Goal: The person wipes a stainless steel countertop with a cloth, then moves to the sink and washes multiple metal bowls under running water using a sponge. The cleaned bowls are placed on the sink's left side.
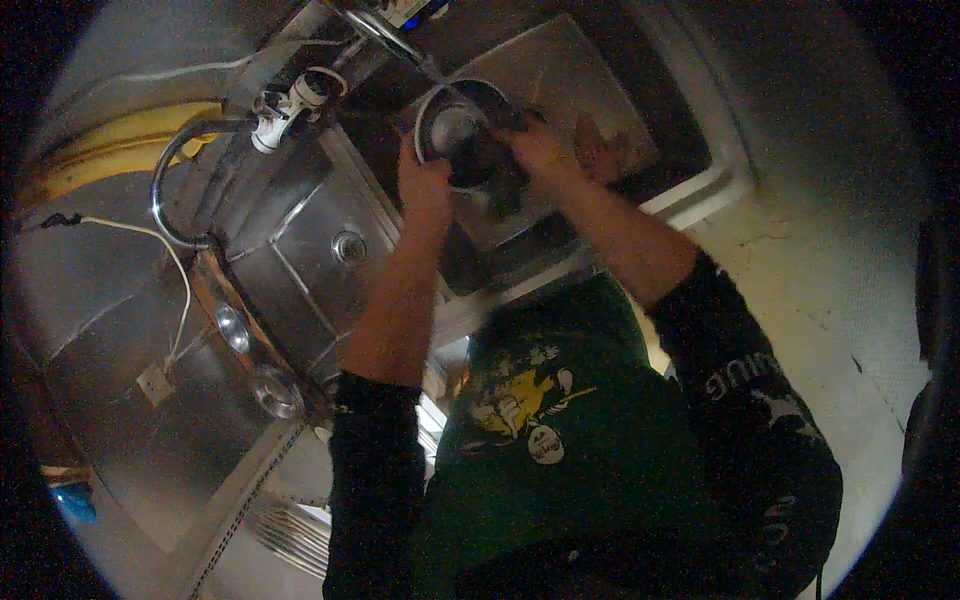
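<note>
A round metal bowl or pan (454,124) with a pale, shiny rim is held over the right-hand sink basin (555,64). My left hand (426,180) grips its near left side, thumb over the rim. On the opposite side, my right hand (538,146) holds the rim, fingers partly blurred. The inside of the vessel is dark and partly reflective; its contents cannot be made out. A chrome spout (386,36) reaches down to just above its far rim. Whether water runs from it is unclear.
Left of my arm lies a steel basin (315,217) with a round drain (349,247). A curved chrome pipe (157,176) and a white fitting (289,109) stand beyond it. Farther left are a yellow curved object (127,142) and a pale cord (184,277).
</note>
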A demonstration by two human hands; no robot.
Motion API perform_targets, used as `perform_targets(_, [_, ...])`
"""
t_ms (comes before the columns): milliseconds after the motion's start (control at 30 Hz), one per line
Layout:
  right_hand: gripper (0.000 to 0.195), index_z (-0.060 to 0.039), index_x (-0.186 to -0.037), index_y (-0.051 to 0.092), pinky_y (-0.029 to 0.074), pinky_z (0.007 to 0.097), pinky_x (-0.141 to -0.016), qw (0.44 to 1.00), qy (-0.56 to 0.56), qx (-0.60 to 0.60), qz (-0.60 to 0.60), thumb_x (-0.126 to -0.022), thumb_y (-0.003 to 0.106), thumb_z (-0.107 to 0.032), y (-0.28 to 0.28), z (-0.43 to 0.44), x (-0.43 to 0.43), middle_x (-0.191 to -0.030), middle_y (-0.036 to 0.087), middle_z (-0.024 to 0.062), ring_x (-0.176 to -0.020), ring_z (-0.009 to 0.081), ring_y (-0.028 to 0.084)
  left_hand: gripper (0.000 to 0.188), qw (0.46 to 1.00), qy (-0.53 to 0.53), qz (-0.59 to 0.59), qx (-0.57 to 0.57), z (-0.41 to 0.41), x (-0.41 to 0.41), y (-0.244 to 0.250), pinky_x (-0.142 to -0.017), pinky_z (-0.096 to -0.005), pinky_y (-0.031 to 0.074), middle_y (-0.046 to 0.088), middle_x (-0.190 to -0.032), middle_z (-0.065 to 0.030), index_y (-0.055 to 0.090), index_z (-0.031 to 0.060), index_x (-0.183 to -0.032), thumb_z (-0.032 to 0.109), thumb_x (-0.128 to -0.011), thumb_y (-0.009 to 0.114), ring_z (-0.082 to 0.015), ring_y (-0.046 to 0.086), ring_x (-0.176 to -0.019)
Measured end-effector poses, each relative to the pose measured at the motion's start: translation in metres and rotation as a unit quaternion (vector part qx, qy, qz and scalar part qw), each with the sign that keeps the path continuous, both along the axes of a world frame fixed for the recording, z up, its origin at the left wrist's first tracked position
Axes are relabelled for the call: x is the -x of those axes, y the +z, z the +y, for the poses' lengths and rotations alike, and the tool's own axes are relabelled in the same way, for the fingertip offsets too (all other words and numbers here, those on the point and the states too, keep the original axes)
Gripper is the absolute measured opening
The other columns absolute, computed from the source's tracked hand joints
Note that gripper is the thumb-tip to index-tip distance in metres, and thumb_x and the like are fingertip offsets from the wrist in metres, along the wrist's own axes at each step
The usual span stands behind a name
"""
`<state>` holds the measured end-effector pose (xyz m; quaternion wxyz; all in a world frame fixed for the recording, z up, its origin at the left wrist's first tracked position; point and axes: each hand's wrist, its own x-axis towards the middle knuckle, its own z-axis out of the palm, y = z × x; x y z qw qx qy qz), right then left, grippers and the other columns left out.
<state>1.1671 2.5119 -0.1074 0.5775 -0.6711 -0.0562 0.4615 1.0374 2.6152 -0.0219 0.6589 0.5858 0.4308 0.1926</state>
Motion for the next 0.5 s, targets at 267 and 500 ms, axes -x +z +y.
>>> perform_targets(267, [0.041,-0.0017,-0.124,0.061,0.05,0.0402,-0.093,0.994,-0.086,0.02,-0.058,-0.087,0.07,-0.017,-0.025,-0.029,0.008,-0.119,0.067,0.0111,-0.108,0.0244,0.064,0.037,0.99,0.064,0.011,0.123,-0.035,0.012,-0.044,-0.099,-0.0413,0.046,0.061,-0.119,-0.0173,0.053,0.0011,-0.121,0.005,-0.084,0.057,-0.0322,0.06,-0.108])
perform_targets(500, [0.053,-0.0091,-0.129,0.06,0.05,0.0377,-0.095,0.915,0.077,-0.065,-0.389,-0.079,0.06,0.008,0.026,-0.055,-0.029,-0.128,0.063,0.0144,-0.119,0.0248,0.059,0.021,0.778,0.264,-0.247,0.514,-0.017,0.025,-0.016,-0.09,-0.0463,0.053,0.066,-0.107,-0.0115,0.058,0.0017,-0.104,0.006,-0.085,0.05,-0.0304,0.063,-0.099])
